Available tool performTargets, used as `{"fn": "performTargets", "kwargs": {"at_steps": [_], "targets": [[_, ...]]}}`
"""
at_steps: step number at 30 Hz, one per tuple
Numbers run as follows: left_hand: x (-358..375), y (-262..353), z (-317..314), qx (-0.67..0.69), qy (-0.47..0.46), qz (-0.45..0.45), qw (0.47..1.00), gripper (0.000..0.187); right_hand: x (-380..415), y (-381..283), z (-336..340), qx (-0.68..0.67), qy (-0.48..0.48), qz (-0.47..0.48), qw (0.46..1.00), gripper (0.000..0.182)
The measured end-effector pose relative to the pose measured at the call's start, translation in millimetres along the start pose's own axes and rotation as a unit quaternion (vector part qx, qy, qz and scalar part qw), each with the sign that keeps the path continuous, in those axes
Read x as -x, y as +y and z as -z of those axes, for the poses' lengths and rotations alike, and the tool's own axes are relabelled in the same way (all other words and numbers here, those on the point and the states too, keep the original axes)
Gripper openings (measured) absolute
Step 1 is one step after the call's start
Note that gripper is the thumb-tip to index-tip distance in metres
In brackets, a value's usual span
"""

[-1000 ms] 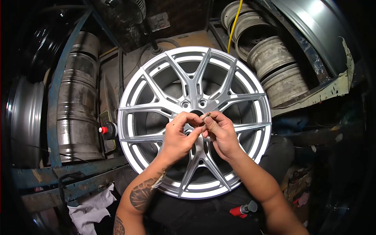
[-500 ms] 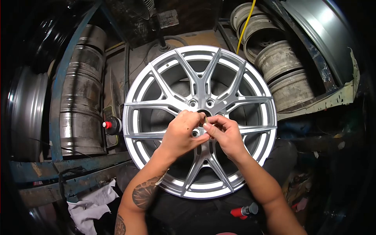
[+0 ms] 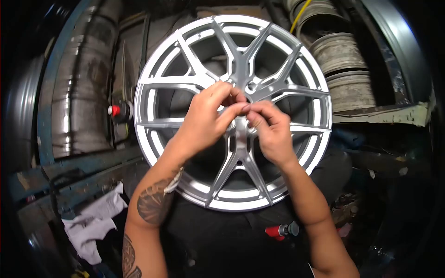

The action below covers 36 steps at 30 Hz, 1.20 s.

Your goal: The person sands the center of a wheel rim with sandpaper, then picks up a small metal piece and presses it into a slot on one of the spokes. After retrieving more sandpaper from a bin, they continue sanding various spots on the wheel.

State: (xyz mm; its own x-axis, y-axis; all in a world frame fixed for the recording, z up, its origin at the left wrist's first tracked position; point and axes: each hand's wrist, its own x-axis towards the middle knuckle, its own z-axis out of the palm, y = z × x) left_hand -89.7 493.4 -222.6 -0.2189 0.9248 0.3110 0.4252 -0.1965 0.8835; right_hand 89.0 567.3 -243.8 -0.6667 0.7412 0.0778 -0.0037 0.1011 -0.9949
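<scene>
A silver alloy wheel (image 3: 240, 65) with forked spokes lies face up in front of me. Over its hub, my left hand (image 3: 211, 111) and my right hand (image 3: 272, 132) meet at the fingertips. Both are closed in a pinch, thumbs against index fingers. Whatever sits between the fingertips is hidden or too small to name. Behind the hands, the centre bore is mostly covered, while one lug hole (image 3: 251, 87) shows just above them.
Stacked worn wheel barrels stand on the left rack (image 3: 83, 88) and on the right (image 3: 350, 90). A dark bottle with a red cap (image 3: 114, 110) is left of the wheel. A white rag (image 3: 97, 222) hangs lower left; a red-and-grey tool (image 3: 282, 230) lies below.
The view has shifted, so the wheel and hands appear higher in the frame. The small brownish piece seen between my fingertips before is now out of sight. Both hands stay pinched together.
</scene>
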Motion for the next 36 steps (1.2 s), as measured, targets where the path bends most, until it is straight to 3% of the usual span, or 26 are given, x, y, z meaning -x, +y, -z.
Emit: {"fn": "performTargets", "kwargs": {"at_steps": [3,4,7,9,12,15,19,21,23,25,27,28,32,35,36], "targets": [[2.9,-7.1,4.3,0.026,-0.013,0.037,0.999,0.013,-0.3,-0.9,-5.1,0.028,0.007,0.034,0.999,0.017],[2.8,-0.8,8.7,0.024,-0.037,0.045,0.998,0.012,1.4,0.7,-7.4,0.002,0.014,0.006,1.0,0.019],[3.1,-5.0,14.8,0.067,-0.044,-0.014,0.997,0.008,6.7,2.6,-16.9,-0.056,0.035,-0.006,0.998,0.03],[2.4,-1.5,20.7,0.057,-0.04,-0.015,0.997,0.008,6.1,7.2,-20.4,-0.027,0.036,0.05,0.998,0.029],[1.8,-6.6,20.6,0.061,-0.024,-0.02,0.998,0.01,10.2,6.4,-32.1,-0.053,0.045,0.048,0.996,0.025],[4.3,-5.4,12.0,-0.01,-0.012,-0.038,0.999,0.007,16.0,11.0,-40.4,-0.092,0.081,0.06,0.991,0.025],[7.4,-18.6,36.8,-0.099,-0.059,0.017,0.993,0.024,23.4,28.9,-41.5,-0.007,0.051,0.008,0.999,0.026],[6.7,-32.3,58.2,-0.079,0.042,0.008,0.996,0.039,29.0,24.9,-56.4,0.133,-0.003,0.022,0.991,0.018],[-4.8,-42.3,82.2,-0.041,0.125,0.033,0.991,0.036,37.0,25.6,-73.1,0.214,-0.101,0.074,0.969,0.02],[-13.3,-45.4,94.3,0.055,0.228,0.057,0.97,0.03,38.5,25.4,-86.9,0.252,-0.164,0.153,0.941,0.023],[-15.6,-37.7,104.9,0.027,0.266,0.109,0.957,0.034,42.3,30.9,-91.4,0.264,-0.196,0.155,0.932,0.027],[-17.7,-42.3,103.7,0.042,0.29,0.091,0.952,0.032,40.6,32.1,-92.6,0.272,-0.206,0.16,0.926,0.027],[-19.6,-43.3,99.3,0.017,0.315,0.039,0.948,0.029,34.8,25.7,-101.8,0.324,-0.254,0.178,0.894,0.031],[-17.4,-31.2,108.7,-0.001,0.223,0.116,0.968,0.037,37.9,23.0,-101.3,0.367,-0.286,0.171,0.868,0.035],[-16.7,-36.5,107.2,-0.017,0.229,0.087,0.969,0.036,39.1,26.3,-101.9,0.365,-0.28,0.179,0.87,0.034]]}}
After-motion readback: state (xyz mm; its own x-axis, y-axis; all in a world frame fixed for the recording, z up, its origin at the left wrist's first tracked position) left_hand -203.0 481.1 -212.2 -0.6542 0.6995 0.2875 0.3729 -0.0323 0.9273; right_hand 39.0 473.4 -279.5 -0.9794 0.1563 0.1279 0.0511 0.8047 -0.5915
